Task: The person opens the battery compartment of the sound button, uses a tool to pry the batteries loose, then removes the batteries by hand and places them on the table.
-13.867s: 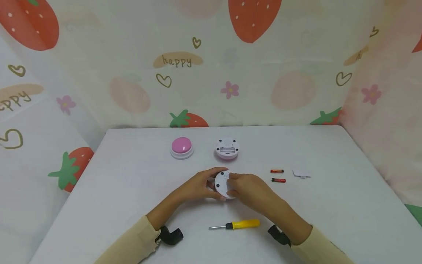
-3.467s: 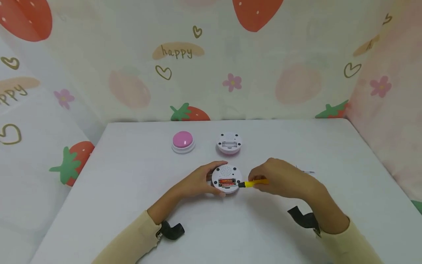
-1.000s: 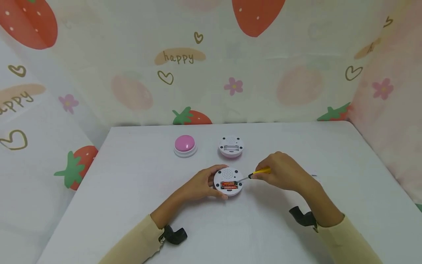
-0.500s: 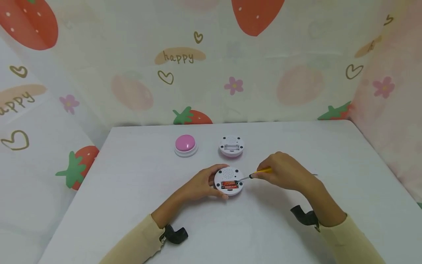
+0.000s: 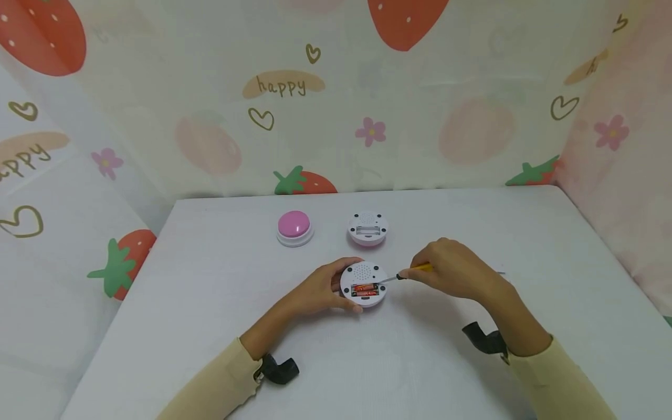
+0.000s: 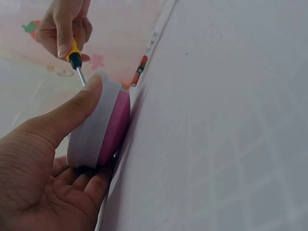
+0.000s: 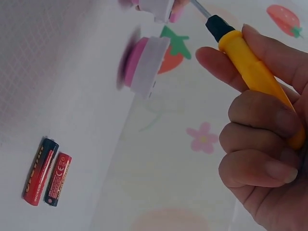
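Note:
My left hand holds an upside-down pink-and-white push button by its rim, thumb on the near side. Its underside faces up, with two red batteries in the uncovered battery compartment. The left wrist view shows the pink dome down against the table. My right hand grips a screwdriver by its yellow handle. The metal shaft slants to the compartment's right end, with its tip right at the batteries.
Behind stand a pink-topped push button and another upside-down one with a bare compartment. Two loose batteries lie beneath my right hand. A thin white piece shows partly behind that hand.
Earliest, the screwdriver lay on the table and my right fingers were at the button's underside. Later my right hand held the screwdriver flatter there; over the last second hardly anything moved.

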The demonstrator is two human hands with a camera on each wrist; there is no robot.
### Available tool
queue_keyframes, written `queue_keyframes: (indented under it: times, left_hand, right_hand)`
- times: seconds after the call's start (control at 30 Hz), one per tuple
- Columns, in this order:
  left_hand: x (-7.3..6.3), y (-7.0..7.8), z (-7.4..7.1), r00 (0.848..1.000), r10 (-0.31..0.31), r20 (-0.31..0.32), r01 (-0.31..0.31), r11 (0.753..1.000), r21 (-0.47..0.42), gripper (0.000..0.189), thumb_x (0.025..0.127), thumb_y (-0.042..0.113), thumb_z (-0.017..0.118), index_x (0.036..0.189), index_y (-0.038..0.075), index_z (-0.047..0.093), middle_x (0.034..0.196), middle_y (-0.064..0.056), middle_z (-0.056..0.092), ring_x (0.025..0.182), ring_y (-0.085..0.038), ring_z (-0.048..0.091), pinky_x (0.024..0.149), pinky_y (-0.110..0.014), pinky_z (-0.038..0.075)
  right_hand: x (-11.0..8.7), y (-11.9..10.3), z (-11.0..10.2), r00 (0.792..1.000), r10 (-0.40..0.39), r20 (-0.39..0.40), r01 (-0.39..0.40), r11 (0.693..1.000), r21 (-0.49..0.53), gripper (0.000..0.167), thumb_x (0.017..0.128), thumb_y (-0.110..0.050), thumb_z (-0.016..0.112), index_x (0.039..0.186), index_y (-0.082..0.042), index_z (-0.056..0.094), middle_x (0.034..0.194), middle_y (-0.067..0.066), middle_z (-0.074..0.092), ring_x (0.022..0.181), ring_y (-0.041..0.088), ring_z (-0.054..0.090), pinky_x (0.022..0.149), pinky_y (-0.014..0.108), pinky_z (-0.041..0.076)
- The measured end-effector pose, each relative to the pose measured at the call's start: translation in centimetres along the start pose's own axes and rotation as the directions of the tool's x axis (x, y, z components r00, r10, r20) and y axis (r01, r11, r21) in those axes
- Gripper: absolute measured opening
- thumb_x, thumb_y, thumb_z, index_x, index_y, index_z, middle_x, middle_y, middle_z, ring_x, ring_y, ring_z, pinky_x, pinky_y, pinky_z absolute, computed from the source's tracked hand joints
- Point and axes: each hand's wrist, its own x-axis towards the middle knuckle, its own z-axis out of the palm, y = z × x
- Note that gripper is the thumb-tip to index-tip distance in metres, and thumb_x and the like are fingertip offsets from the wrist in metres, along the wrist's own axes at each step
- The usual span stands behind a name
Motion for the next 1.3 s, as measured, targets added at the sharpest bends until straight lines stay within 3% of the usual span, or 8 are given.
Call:
queue_keyframes:
  times: [0.4,0.67,0.93,1.3]
  left_hand:
    - [-0.1,0.1,0.0,1.0,0.011,-0.003,-0.011,1.0,0.004,0.093,0.072,0.011,0.093,0.151,0.015,0.044,0.143,-0.001,0.055,0.124,-0.015,0.058,0.103,-0.025,0.049]
    - [-0.1,0.2,0.0,1.0,0.018,0.005,-0.018,1.0,-0.01,0.092,0.074,0.01,0.092,0.151,0.014,0.043,0.143,-0.003,0.055,0.125,-0.016,0.058,0.104,-0.026,0.048]
    - [0.0,0.4,-0.1,1.0,0.005,-0.004,-0.005,1.0,-0.004,0.094,0.072,0.01,0.093,0.151,0.014,0.044,0.145,-0.002,0.053,0.127,-0.016,0.056,0.105,-0.026,0.047]
    - [0.1,0.3,0.0,1.0,0.002,-0.008,-0.002,1.0,0.003,0.094,0.072,0.01,0.094,0.151,0.015,0.044,0.145,-0.002,0.053,0.128,-0.016,0.056,0.105,-0.026,0.047]
  right_hand:
    - [-0.3,-0.4,-0.3,1.0,0.024,0.008,-0.024,0.997,-0.077,0.024,0.093,-0.039,0.074,0.093,-0.016,0.08,0.081,-0.01,0.069,0.075,0.013,0.055,0.068,0.031,0.046]
    - [-0.6,-0.5,-0.8,1.0,-0.018,0.008,0.019,0.998,-0.065,0.018,0.093,-0.035,0.074,0.087,-0.018,0.079,0.072,-0.014,0.065,0.065,0.009,0.053,0.063,0.03,0.045]
    - [-0.7,-1.2,-0.7,0.999,-0.052,0.0,0.051,0.997,-0.062,0.014,0.088,-0.026,0.081,0.099,-0.017,0.081,0.092,-0.009,0.074,0.085,0.013,0.064,0.078,0.035,0.055]
    - [-0.6,-1.7,-0.5,1.0,-0.023,-0.001,0.022,0.995,-0.102,0.018,0.086,-0.025,0.083,0.101,-0.015,0.081,0.096,-0.004,0.076,0.092,0.02,0.067,0.082,0.039,0.057]
